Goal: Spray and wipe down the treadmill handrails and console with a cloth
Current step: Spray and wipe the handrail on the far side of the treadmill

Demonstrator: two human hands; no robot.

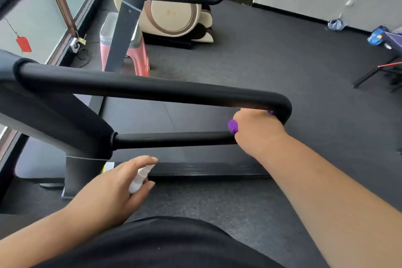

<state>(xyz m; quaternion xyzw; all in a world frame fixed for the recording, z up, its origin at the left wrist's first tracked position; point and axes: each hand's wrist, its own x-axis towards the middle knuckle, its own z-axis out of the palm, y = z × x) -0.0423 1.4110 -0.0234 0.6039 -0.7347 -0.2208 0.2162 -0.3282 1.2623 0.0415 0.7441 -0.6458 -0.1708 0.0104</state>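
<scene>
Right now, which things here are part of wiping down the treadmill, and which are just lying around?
In use: purple cloth, white spray bottle, black handrail.
Lying about: pink stool, massage chair, red tag, blue bag.

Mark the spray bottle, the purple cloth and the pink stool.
spray bottle (pixel 139 177): head view, on its white nozzle head, held in the left hand.
purple cloth (pixel 233 126): head view, on the bunch showing left of the right hand.
pink stool (pixel 143 59): head view, on its right leg.
</scene>
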